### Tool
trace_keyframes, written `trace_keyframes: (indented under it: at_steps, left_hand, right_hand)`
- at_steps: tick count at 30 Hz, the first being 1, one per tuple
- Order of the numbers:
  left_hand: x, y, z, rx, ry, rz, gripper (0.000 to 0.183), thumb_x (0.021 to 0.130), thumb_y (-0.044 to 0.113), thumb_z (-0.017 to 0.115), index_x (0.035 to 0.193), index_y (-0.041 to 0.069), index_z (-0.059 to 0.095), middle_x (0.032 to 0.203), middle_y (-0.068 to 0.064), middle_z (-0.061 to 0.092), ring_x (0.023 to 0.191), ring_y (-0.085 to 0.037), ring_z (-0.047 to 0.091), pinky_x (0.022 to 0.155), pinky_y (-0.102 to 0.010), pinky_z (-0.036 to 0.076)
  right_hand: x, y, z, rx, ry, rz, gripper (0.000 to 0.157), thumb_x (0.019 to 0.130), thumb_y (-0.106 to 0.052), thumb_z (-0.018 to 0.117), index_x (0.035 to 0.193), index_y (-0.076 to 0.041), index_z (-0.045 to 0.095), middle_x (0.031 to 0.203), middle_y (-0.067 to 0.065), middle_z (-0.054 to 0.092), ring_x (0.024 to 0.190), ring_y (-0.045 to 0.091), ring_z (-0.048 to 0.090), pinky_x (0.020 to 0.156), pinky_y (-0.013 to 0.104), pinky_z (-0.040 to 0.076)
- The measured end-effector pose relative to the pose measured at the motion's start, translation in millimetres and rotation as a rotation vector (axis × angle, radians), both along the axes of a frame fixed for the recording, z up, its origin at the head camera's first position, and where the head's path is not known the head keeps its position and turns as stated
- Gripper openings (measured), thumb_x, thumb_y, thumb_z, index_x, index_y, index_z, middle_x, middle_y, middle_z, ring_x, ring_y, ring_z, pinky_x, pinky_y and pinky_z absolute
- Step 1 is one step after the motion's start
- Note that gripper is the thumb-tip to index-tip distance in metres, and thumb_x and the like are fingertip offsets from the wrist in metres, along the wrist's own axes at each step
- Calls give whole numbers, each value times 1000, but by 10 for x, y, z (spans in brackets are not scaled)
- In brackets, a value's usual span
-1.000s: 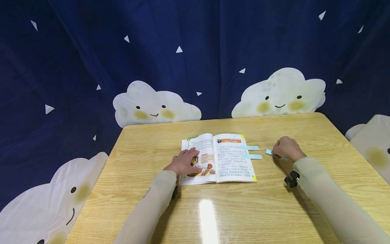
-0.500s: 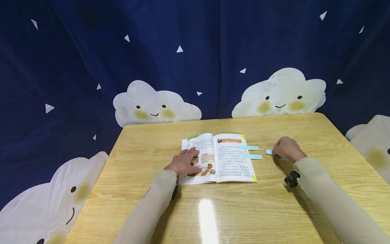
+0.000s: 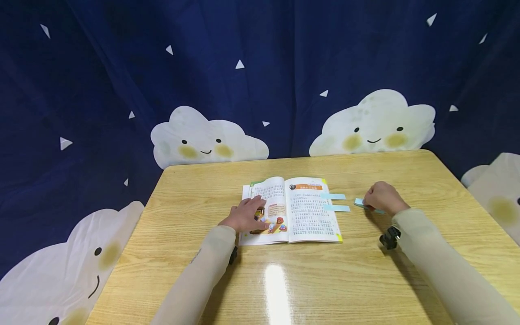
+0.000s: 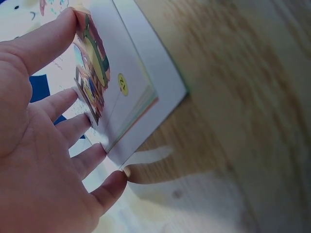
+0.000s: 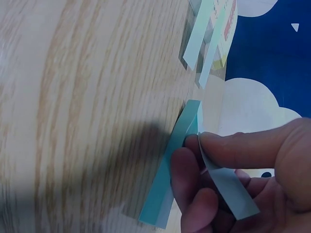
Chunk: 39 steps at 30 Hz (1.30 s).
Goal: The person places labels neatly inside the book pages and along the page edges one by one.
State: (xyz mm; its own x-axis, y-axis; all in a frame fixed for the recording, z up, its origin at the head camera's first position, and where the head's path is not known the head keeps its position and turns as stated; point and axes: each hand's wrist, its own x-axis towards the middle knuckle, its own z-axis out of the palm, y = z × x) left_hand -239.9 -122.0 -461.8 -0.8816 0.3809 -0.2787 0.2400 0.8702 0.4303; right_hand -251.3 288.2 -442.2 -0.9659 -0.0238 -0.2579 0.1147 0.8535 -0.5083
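Note:
An open book (image 3: 312, 223) lies on the wooden table, with text on its right page and a coloured picture low on its left page. My left hand (image 3: 243, 215) rests on the left page with fingers spread; in the left wrist view its fingertips (image 4: 97, 151) reach the page edge. Two pale blue sticky strips (image 3: 337, 208) stick out past the right page's edge. To the right of the book, my right hand (image 3: 382, 198) pinches one sticky note strip (image 5: 232, 191) between thumb and finger. That strip bends up from a narrow teal sticky note pad (image 5: 163, 187) on the table.
The wooden table (image 3: 195, 194) ends at a dark blue curtain (image 3: 280, 67) with printed clouds behind it. A bright glare (image 3: 277, 293) shows on the tabletop near the front. A dark wrist camera (image 3: 390, 238) hangs below the right sleeve.

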Motion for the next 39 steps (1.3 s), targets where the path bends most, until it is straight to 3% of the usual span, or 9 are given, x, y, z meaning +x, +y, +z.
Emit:
trace_keyframes:
  at_steps: [17,27,30,35,39]
  left_hand:
    - [-5,3,-9,9,-12,-7,78,88,45,71,155,25,35,168,1,18,154,-34,17,118,-67,17]
    - [-3,9,-3,24,-8,-3,77,89,45,71,155,26,35,168,1,18,155,-34,16,118,-67,15]
    - [-1,0,-1,24,-12,-2,77,89,45,70,155,25,35,168,0,18,155,-35,16,118,-67,15]
    - [-6,-9,1,26,-7,-2,76,89,44,70,154,25,36,168,-1,18,154,-36,17,118,-68,16]
    - [-10,-2,-4,24,-6,1,76,89,44,71,154,25,37,168,-1,19,154,-36,17,117,-68,17]
  right_hand:
    - [24,35,-9,3,-1,36,34,88,-11,51,54,-11,54,54,1,59,49,13,38,57,28,34]
    - [25,48,8,-29,0,35,32,90,-14,53,59,-9,59,61,2,64,55,14,46,61,28,38]
    - [35,55,-16,-78,0,32,29,92,-17,58,65,-7,59,61,0,62,58,14,47,62,28,39]
    - [123,-85,-24,-170,14,21,19,95,-17,61,90,1,65,72,2,63,69,15,54,60,27,43]
    - [259,-295,-12,-201,-4,85,22,96,-16,61,104,3,67,77,7,64,70,17,54,61,29,44]
